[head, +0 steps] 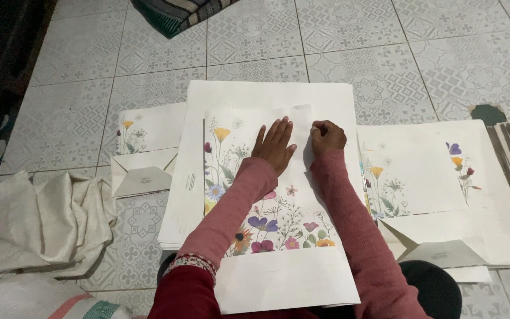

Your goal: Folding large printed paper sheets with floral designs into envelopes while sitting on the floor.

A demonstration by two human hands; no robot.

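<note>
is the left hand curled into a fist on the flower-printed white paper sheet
No, the left hand lies flat with fingers spread on the flower-printed white paper sheet; the right hand is the curled one.

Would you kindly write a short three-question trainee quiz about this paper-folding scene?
1. True or false: the left hand lies flat, fingers spread, on the flower-printed sheet.
2. How does the right hand look: A open flat, B curled into a fist, C out of view?
3. What lies crumpled on the tiled floor at the far left?

Key: 1 true. 2 B. 3 a cream cloth.
</note>
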